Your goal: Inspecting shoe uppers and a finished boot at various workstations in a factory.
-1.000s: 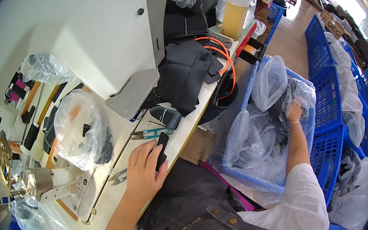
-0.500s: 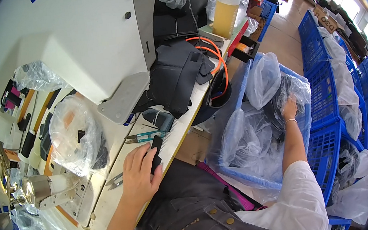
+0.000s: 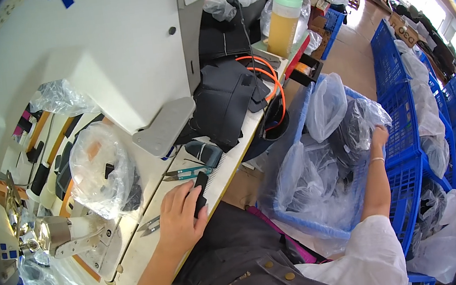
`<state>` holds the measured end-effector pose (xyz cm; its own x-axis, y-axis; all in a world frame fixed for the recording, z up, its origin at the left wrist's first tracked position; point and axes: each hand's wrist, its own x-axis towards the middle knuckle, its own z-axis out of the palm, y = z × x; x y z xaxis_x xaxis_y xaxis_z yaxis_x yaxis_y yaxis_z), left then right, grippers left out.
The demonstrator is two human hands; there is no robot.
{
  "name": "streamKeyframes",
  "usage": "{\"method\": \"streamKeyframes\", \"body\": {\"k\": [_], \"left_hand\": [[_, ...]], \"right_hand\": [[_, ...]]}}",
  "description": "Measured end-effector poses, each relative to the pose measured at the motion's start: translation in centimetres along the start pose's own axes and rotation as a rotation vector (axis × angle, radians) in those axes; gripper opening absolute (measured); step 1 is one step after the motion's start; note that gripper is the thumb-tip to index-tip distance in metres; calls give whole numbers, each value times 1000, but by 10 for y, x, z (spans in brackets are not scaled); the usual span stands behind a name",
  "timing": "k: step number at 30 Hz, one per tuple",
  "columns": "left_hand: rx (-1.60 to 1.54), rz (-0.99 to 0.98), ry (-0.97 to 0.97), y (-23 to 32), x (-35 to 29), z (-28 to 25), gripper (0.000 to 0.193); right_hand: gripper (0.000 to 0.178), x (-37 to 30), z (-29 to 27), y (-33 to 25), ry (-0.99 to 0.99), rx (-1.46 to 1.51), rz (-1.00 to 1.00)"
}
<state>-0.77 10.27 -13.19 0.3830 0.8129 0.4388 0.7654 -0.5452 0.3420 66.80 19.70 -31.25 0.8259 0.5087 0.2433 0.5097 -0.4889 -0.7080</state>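
My left hand (image 3: 178, 219) rests at the table's front edge, its thumb and fingers closed round a black oblong piece (image 3: 202, 190). Beside that hand a pair of grey metal blades (image 3: 150, 226) pokes out, the rest hidden under it. Teal-handled thread snips (image 3: 186, 174) lie just beyond. Out to the right, my right hand (image 3: 379, 135) grips the edge of a clear plastic bag (image 3: 364, 126) with dark pieces inside. This bag sits in a blue crate (image 3: 300, 222) lined and filled with other clear bags; the fingertips are partly hidden by the plastic.
A white sewing machine (image 3: 114, 48) takes up the left, with a clear bag (image 3: 103, 169) of pieces beside it. Black fabric panels (image 3: 223, 100), an orange cable (image 3: 274, 74) and a yellow drink bottle (image 3: 284, 21) are on the table's far part. Blue crates (image 3: 398, 116) line the right side.
My right hand has shifted right, toward the crate's far-right edge, drawing the bag's edge along. My left hand keeps its hold on the black piece. The view has tilted slightly.
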Motion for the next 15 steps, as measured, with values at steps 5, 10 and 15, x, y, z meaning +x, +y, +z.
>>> {"method": "streamKeyframes", "body": {"k": [5, 10, 15], "left_hand": [[31, -11, 12, 3, -1, 0, 41], [48, 35, 162, 5, -2, -10, 41], [69, 86, 116, 32, -18, -49, 39]], "right_hand": [[17, -135, -35, -177, 76, 598, -476], [26, -278, -40, -326, -931, 632, -374], [37, -307, 1, -376, -1008, 500, -336]]}}
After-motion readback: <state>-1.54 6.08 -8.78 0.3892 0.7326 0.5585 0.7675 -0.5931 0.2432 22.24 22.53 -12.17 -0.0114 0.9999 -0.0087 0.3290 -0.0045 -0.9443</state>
